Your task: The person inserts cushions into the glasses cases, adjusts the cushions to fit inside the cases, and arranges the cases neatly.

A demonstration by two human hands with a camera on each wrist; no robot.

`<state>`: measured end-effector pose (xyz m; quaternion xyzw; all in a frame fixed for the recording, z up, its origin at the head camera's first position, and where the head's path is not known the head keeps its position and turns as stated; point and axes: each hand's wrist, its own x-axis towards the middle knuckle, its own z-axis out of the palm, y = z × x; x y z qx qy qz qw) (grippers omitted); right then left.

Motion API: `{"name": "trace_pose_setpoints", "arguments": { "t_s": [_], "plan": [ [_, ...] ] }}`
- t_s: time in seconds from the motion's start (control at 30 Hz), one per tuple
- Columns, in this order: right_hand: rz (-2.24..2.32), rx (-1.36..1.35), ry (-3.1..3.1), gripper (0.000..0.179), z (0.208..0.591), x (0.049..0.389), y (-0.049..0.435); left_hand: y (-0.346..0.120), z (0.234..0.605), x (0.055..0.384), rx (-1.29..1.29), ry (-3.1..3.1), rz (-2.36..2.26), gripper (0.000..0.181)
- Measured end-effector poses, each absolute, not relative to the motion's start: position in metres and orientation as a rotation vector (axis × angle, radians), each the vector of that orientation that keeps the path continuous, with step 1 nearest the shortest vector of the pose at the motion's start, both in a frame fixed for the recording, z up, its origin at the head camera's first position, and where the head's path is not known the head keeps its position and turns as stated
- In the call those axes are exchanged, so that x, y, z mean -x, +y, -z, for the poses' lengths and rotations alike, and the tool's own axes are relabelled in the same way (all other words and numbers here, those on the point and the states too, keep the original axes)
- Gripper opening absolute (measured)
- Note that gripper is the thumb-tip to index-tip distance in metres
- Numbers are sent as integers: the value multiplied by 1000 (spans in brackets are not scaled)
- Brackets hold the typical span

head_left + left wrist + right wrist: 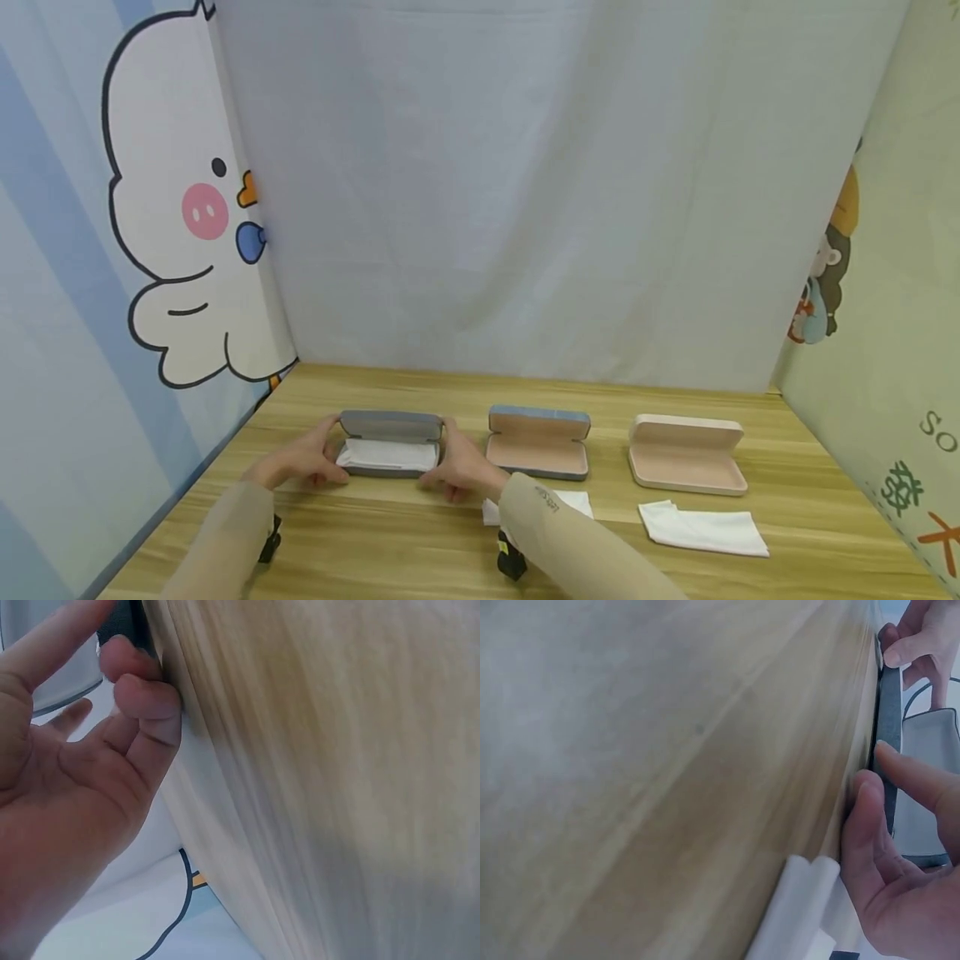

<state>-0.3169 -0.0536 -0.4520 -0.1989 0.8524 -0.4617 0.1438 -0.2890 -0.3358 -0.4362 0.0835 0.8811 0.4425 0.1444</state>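
A grey glasses case (390, 427) stands with its lid up at the left of the table, a folded white cloth (390, 454) lying inside it. My left hand (302, 454) holds the left end of this case, thumb low at the front corner and a finger up by the lid. At the opposite end my right hand (462, 465) grips it the same way. In the right wrist view the case's dark front edge (889, 712) runs between the right hand (911, 847) and the left hand (926, 645). Only a dark corner shows beside the left hand (82, 757) in the left wrist view.
To the right stand a blue glasses case (537, 454) and a cream glasses case (687, 467), both with lids up. One white cloth (576, 502) lies partly behind my right forearm, another white cloth (705, 531) before the cream case. Curtains (510, 192) enclose the wooden table (390, 542).
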Motion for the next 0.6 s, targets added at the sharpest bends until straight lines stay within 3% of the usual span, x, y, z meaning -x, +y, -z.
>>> {"name": "trace_pose_setpoints", "arguments": {
  "t_s": [0.6],
  "plan": [
    [1654,330,1987,94,453,319,-57,-342,440,293,-149,2325,-1429,115]
  ]
}}
